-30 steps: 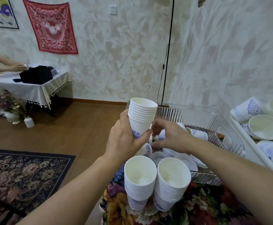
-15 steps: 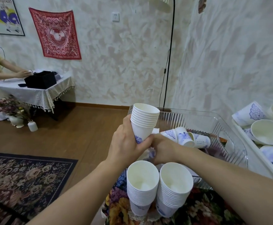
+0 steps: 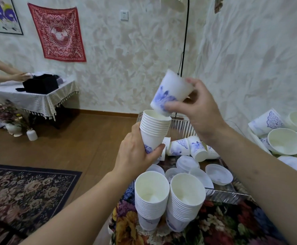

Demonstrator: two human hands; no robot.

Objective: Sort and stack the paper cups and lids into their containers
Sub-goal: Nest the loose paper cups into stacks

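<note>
Head view: a nested stack (image 3: 154,129) of paper cups is gripped near its base by the left hand (image 3: 135,156), fingers and thumb curled round the lowest cup, the stack rising upright above the grip with its mouth open upward. A single cup (image 3: 170,93) with a blue print is pinched by the right hand (image 3: 195,110), thumb on its near side and fingers behind. It is tilted, base down and to the left. Its base is seen at the stack's rim, just above the mouth; whether it has entered cannot be told.

Two taller stacks (image 3: 151,197) and (image 3: 186,200) are stood side by side on a floral cloth (image 3: 215,225) at the near edge. Behind them, a clear tray (image 3: 225,195) is filled with flat lids (image 3: 218,174) and loose cups (image 3: 188,147) lying on their sides. At far right, a white bin (image 3: 255,138) is piled with more cups and bowls (image 3: 283,141).
</note>
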